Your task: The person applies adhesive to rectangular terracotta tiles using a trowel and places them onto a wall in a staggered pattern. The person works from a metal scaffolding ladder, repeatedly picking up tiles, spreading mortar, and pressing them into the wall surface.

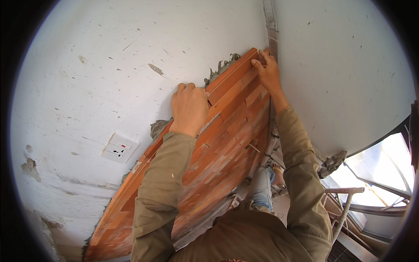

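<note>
Thin orange-red brick tiles (231, 126) cover the lower part of the wall in staggered courses. At the top course, my left hand (190, 109) has its fingers curled over the upper edge, beside the left end of a long brick tile (233, 74). Its fingertips and what they grip are hidden behind the hand. Close to the wall corner, my right hand (268, 72) has thumb and fingers bent around the right end of the top course, at a brick tile. Grey mortar (222, 69) bulges above the top course between my hands.
A white socket plate (120, 147) sits on the mortar-spotted white wall (109, 56) at left. A pale strip (271, 26) runs up the corner. To the lower right are metal scaffold bars (345, 191) and a bright window (384, 166). A bare foot (277, 174) shows below.
</note>
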The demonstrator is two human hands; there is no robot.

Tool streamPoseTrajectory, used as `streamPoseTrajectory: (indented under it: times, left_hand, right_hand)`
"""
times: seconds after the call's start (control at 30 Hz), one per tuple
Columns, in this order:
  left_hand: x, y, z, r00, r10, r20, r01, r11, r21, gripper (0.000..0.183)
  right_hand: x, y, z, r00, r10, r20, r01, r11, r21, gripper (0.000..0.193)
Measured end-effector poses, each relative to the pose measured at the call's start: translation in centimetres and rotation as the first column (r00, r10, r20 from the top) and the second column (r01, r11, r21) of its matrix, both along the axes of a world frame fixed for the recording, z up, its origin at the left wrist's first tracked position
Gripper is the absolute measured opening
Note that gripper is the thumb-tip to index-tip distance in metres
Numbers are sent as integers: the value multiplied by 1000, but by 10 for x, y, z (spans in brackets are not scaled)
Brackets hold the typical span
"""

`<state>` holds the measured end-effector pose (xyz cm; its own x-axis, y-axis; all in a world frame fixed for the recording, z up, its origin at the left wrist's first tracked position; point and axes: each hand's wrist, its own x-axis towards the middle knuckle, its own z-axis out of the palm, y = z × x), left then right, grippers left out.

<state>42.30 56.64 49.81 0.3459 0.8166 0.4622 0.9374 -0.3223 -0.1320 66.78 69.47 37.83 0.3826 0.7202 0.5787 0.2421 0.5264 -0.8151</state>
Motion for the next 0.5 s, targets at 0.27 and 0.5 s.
streamPoseTrajectory:
  times: [0.27, 0.5]
  left_hand:
    - [8, 6, 23, 990, 106, 95, -80, 965, -248, 18]
    - [2, 23, 32, 983, 115, 142, -53, 924, -379, 17]
  right_hand:
    - [8, -2, 4, 994, 92, 61, -89, 995, -45, 45]
    - [4, -2, 4, 987, 156, -44, -159, 985, -67, 49]
